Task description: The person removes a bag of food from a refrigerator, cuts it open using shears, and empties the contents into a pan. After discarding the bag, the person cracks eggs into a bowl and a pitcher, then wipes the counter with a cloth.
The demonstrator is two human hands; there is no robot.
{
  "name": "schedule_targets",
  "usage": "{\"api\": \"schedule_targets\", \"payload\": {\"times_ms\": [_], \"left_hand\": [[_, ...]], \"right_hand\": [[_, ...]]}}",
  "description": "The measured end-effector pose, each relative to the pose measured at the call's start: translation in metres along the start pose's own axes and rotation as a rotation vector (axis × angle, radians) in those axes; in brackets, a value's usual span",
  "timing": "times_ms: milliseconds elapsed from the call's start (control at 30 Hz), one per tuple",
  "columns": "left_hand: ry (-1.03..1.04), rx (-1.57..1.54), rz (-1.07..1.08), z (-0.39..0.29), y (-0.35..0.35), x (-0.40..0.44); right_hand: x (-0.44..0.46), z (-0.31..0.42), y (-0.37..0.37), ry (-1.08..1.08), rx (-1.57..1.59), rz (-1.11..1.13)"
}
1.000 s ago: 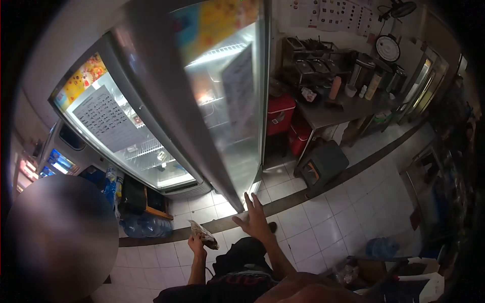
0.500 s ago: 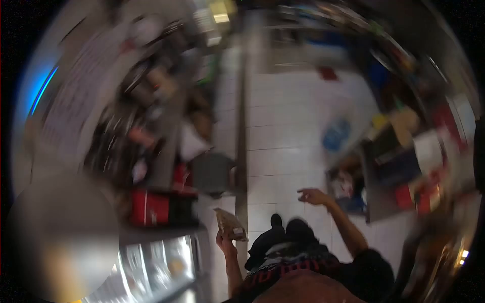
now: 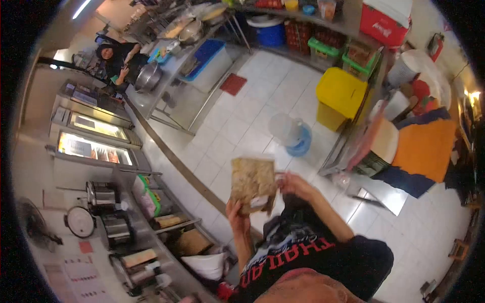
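From my remote seat, the head view puts the packet in front of the wearer's body, held up above the white tiled floor. The left grip is clamped on its near left corner, so this is the closer of the 2 hands. From there the packet reaches forward and slightly right, its long axis seeming to run away from the body, though the shape is close to square. The right grip comes in at the right edge, fingers curled; I can't tell whether they pinch the wrapping or sit just beside it, so I leave its state undecided.

For writing, I make out a pale label on the packet's near end, too small to read. The black shirt carries large red capitals that I read as "THAILAN", with smaller text I can't resolve. White script on the red-and-white cooler stays illegible to me, as do the papers at lower left. Past the packet, a blue water jug stands on the floor, near a yellow bin.
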State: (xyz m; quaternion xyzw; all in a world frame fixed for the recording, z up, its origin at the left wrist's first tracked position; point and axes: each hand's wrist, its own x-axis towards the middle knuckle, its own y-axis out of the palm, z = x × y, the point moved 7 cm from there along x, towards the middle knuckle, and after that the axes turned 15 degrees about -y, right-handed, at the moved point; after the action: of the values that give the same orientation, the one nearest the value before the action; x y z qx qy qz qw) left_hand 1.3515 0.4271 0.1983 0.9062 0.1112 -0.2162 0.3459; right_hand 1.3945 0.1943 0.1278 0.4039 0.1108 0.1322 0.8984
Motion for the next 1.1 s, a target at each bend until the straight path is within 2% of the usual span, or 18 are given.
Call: {"api": "schedule_targets", "payload": {"times_ms": [33,67,100,133,167,200,267,333,400,467,567,600,667,733,800,900,1000,1100], "left_hand": [[-0.006,0.022,-0.003,-0.022,0.014,0.013],[-0.025,0.046,0.023,-0.042,0.039,0.033],[-0.057,0.063,0.117,-0.067,0.066,0.047],[-0.164,0.126,0.003,-0.062,0.075,0.090],[-0.181,0.105,0.032,-0.072,0.069,0.119],[-0.237,0.152,0.053,-0.073,0.073,0.156],[-0.385,0.327,0.165,-0.066,0.102,0.234],[-0.519,0.491,0.279,-0.055,0.128,0.307],[-0.637,0.638,0.461,-0.032,0.158,0.363],[-0.771,0.819,0.627,-0.016,0.191,0.407],[-0.960,1.020,0.806,0.006,0.230,0.448],[-1.020,1.068,0.867,0.007,0.231,0.459],[-1.096,1.173,0.967,0.013,0.240,0.469],[-1.169,1.241,1.053,0.018,0.245,0.474],[-1.223,1.306,1.123,0.025,0.252,0.467],[-1.321,1.349,1.222,0.041,0.249,0.442],[-1.411,1.372,1.338,0.064,0.238,0.380],[-1.476,1.409,1.445,0.085,0.211,0.286]], "right_hand": [[0.044,0.017,0.007,-0.105,0.037,0.038],[0.082,0.040,0.015,-0.095,-0.053,0.021],[0.101,0.061,0.039,-0.087,-0.332,0.008],[0.146,0.069,0.017,-0.041,-0.316,-0.001],[0.176,0.071,0.016,-0.031,-0.329,-0.039],[0.208,0.081,0.019,-0.026,-0.374,-0.059],[0.256,0.099,0.016,-0.164,-0.328,-0.115],[0.313,0.093,0.011,-0.293,-0.370,-0.155],[0.369,0.061,-0.020,-0.401,-0.563,-0.173],[0.374,0.085,-0.012,-0.537,-0.553,-0.388],[0.376,0.115,-0.004,-0.806,-1.089,-0.645],[0.384,0.105,-0.004,-0.771,-1.051,-0.751],[0.362,0.093,-0.013,-0.725,-0.964,-0.909],[0.316,0.099,0.018,-0.784,-0.709,-1.079],[0.267,0.102,0.019,-0.897,-1.045,-1.278],[0.206,0.085,0.058,-0.788,-0.655,-1.316],[0.141,0.065,0.121,-0.974,-0.463,-1.389],[0.047,-0.007,0.163,-0.976,-0.494,-1.699]]}}
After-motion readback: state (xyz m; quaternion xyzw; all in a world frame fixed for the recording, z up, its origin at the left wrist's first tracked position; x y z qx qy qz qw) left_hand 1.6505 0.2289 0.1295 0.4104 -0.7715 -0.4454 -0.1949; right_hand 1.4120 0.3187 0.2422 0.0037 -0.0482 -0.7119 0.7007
